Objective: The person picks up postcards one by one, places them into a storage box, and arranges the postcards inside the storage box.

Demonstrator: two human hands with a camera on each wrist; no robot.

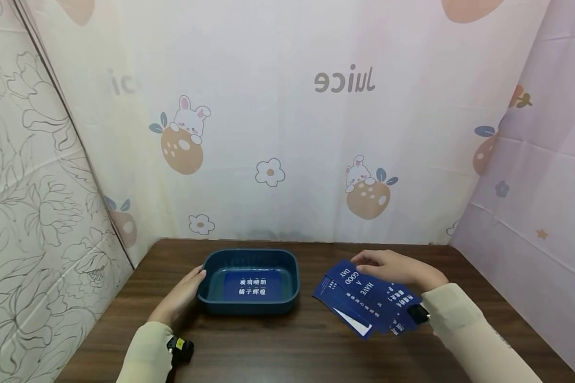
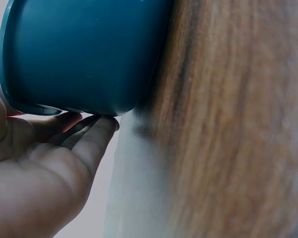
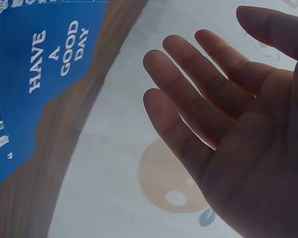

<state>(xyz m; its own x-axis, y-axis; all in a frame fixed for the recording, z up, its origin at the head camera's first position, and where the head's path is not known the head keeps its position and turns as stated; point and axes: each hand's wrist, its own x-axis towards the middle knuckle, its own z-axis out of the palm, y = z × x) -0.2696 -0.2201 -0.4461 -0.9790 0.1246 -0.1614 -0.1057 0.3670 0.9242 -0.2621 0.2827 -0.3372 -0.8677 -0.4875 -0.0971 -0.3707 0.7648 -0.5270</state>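
A dark teal plastic basin (image 1: 249, 307) stands on the table, with a blue printed card (image 1: 252, 293) lying flat inside it. My left hand (image 1: 181, 292) holds the basin at its left side; in the left wrist view its fingers (image 2: 92, 141) lie against the outer wall and the thumb is by the rim. On the right, several blue cards (image 1: 359, 292) with white lettering are fanned out, overlapping. Over their far edge is my right hand (image 1: 388, 266). The right wrist view shows its fingers (image 3: 181, 101) spread and holding nothing, with the cards beside them.
The brown wooden table (image 1: 268, 351) ends at a patterned curtain (image 1: 287, 213) behind it. More patterned cloth (image 1: 522, 213) closes off the right side, and a floral cloth (image 1: 43, 202) hangs at the left. A black wrist camera (image 1: 181, 350) is strapped on the left sleeve.
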